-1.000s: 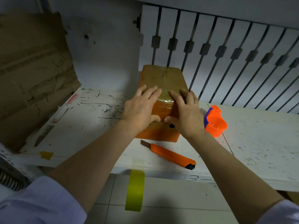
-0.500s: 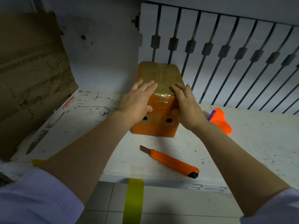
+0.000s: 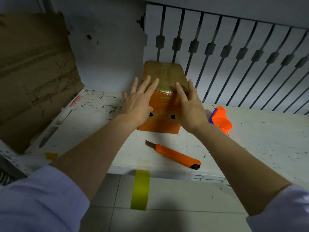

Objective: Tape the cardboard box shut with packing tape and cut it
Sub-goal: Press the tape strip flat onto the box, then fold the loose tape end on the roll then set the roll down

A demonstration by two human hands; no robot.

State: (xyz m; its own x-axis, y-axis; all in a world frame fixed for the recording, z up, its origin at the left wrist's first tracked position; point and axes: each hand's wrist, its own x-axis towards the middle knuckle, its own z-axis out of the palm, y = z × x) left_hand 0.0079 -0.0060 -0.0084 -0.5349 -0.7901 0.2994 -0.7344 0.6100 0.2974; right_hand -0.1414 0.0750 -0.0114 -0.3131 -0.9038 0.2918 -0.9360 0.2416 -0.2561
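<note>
White, ink-scuffed tabletop carried the cardboard box at the frame's centre, end-on to the wearer, tape already running along its top seam and over the near edge. Both hands were open with fingers spread: the left hand and right hand flanked its near corners, probably to press the tape flat. Below lay the orange knife, within reach; the tape dispenser sat right of the box.

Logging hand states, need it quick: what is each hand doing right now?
Left hand: open, fingers spread, holding nothing, at the box's left side.
Right hand: open, holding nothing, at the box's right side.
</note>
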